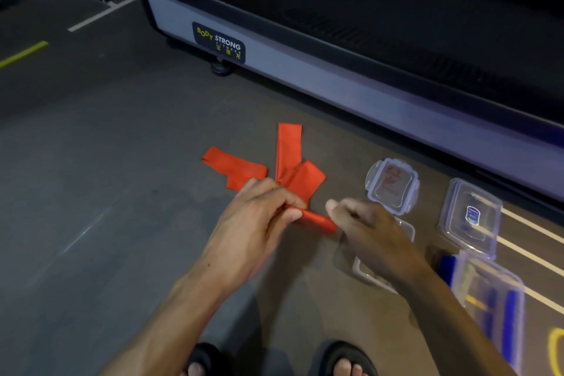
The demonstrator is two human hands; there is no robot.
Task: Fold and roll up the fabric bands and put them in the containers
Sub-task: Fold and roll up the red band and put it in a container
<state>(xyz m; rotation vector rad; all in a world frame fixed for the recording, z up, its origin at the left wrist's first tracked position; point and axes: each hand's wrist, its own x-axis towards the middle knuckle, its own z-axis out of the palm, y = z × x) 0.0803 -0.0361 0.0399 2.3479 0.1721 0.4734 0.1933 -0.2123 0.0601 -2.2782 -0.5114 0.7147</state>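
Observation:
A folded red fabric band (pixel 317 219) is held above the floor between both hands. My left hand (pixel 259 220) pinches its left end and my right hand (pixel 363 229) grips its right end with curled fingers. More red bands (pixel 288 149) lie spread flat on the grey floor just beyond the hands, one (pixel 232 166) pointing left. A clear open container (pixel 366 275) sits under my right wrist, mostly hidden. Its clear lid (pixel 392 185) lies on the floor behind it.
A treadmill base (pixel 335 76) runs across the back. At the right stand a clear lid with a blue sticker (pixel 471 217) and a clear container with blue bands (pixel 491 302). My sandalled feet (pixel 345 360) are at the bottom edge.

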